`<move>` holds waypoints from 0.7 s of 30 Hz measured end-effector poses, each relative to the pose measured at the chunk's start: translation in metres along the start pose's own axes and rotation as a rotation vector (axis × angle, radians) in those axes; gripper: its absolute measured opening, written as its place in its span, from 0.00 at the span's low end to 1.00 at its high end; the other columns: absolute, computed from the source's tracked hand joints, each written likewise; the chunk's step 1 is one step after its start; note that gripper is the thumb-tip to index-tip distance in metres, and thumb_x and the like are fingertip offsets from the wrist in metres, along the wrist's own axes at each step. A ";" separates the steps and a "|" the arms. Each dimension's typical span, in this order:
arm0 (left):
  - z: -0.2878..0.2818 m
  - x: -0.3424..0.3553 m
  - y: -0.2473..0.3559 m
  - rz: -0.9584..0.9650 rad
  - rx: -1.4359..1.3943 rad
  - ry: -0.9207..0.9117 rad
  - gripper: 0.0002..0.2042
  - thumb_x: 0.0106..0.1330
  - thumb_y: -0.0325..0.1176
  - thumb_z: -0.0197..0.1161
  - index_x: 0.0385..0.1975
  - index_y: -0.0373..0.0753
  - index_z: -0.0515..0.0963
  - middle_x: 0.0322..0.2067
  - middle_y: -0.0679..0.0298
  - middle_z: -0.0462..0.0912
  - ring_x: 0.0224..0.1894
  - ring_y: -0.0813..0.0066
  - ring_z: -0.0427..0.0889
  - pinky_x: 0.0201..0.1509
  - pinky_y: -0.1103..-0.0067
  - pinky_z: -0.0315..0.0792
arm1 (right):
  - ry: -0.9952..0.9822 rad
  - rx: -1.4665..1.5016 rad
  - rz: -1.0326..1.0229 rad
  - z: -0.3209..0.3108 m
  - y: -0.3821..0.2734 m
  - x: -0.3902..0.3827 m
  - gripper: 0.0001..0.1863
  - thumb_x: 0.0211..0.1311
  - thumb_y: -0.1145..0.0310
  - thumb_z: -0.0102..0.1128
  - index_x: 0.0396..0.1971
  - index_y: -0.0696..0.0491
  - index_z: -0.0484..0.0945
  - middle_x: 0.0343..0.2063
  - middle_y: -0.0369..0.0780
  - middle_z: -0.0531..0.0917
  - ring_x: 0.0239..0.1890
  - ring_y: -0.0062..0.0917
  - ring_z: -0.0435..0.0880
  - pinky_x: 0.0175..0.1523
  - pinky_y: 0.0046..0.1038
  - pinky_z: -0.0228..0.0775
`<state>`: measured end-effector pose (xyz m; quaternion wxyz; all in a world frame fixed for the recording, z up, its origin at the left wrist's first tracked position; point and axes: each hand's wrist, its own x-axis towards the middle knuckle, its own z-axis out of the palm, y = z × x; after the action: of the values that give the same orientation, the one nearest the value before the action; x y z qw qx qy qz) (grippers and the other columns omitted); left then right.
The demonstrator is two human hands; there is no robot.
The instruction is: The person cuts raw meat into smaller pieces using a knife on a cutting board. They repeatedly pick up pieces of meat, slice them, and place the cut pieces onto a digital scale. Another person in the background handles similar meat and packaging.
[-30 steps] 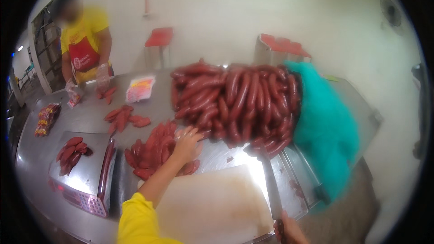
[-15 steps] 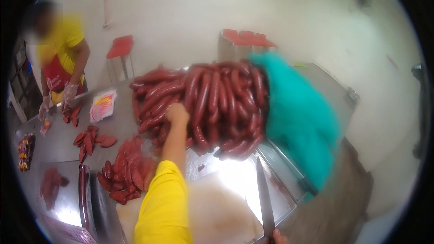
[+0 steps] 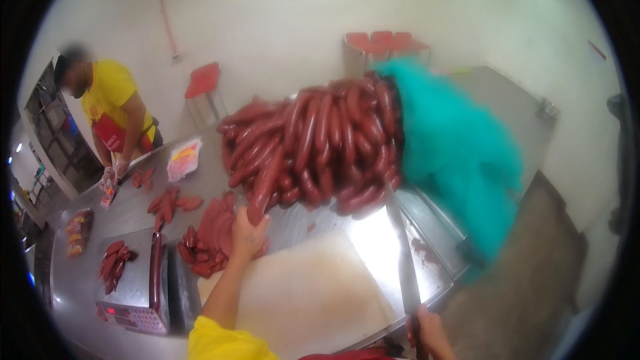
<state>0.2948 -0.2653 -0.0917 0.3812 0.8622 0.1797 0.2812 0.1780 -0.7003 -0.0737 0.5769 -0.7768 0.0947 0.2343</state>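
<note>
My left hand (image 3: 249,235) is closed around the near end of a long dark-red sausage (image 3: 268,183), whose far part lies against a big pile of sausages (image 3: 327,127). A mound of cut sausage pieces (image 3: 217,223) lies right beside this hand. Below is a white cutting board (image 3: 300,287), stained brownish. My right hand (image 3: 432,335) grips the handle of a long knife (image 3: 404,260) at the board's right edge. The blade points away from me, its tip near the pile's front right.
A digital scale (image 3: 133,270) with sausage pieces stands left. Beyond are smaller sausage heaps (image 3: 170,205), a printed packet (image 3: 184,159) and a wrapped pack (image 3: 79,232). Teal mesh (image 3: 460,160) drapes right of the pile. A gloved co-worker (image 3: 120,103) stands far left, near red stools (image 3: 203,80).
My left hand has drawn back from the pile toward me, pulling a sausage end with it. My right hand and the knife handle show more fully. The whole view has shifted.
</note>
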 end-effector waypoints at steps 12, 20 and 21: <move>-0.115 -0.230 0.004 -0.087 0.566 -0.452 0.22 0.55 0.45 0.68 0.43 0.36 0.76 0.36 0.48 0.80 0.40 0.46 0.77 0.45 0.60 0.70 | -0.262 -0.015 -0.043 -0.013 -0.007 0.030 0.32 0.70 0.42 0.38 0.26 0.57 0.74 0.13 0.36 0.73 0.13 0.19 0.71 0.20 0.22 0.62; -0.075 -0.201 0.022 0.091 0.567 -0.284 0.26 0.53 0.46 0.69 0.46 0.34 0.74 0.39 0.48 0.79 0.44 0.49 0.77 0.50 0.62 0.69 | -0.371 -0.075 0.096 -0.010 -0.013 0.034 0.32 0.70 0.41 0.38 0.26 0.57 0.74 0.15 0.36 0.74 0.15 0.18 0.71 0.21 0.21 0.62; -0.044 -0.190 0.024 0.172 0.514 -0.231 0.25 0.55 0.47 0.68 0.45 0.34 0.74 0.38 0.48 0.79 0.44 0.50 0.77 0.49 0.62 0.69 | -0.376 -0.076 0.080 -0.010 -0.013 0.034 0.32 0.70 0.41 0.39 0.26 0.57 0.74 0.15 0.36 0.74 0.15 0.18 0.71 0.21 0.22 0.62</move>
<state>0.1227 -0.3559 -0.1153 0.1428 0.9688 0.1267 0.1578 0.2156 -0.7013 -0.0760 0.5448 -0.7362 0.0072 0.4015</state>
